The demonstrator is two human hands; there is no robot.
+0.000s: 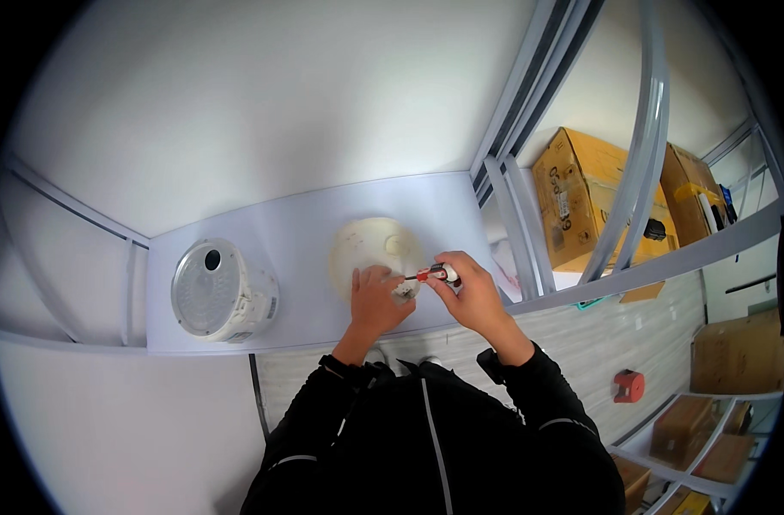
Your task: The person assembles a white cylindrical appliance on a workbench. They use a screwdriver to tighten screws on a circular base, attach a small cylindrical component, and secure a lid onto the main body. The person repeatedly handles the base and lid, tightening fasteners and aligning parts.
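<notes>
A screwdriver (437, 273) with a red and white handle is gripped in my right hand (476, 299), its shaft pointing left. My left hand (377, 302) is closed round a small white part (403, 292) with dark bits on it, just below the screwdriver's tip. Whether the tip touches that part is too small to tell. Beneath both lies a round cream-coloured cover (357, 242) with a raised circle near its far right edge; my left hand hides some of its near side.
A white cylindrical appliance (207, 290) with a dark round opening lies at the table's left. Grey metal posts (516, 227) edge the table's right side. Beyond stand cardboard boxes (593, 189). On the floor is a red stool (629, 386), near shelves of boxes (684, 429).
</notes>
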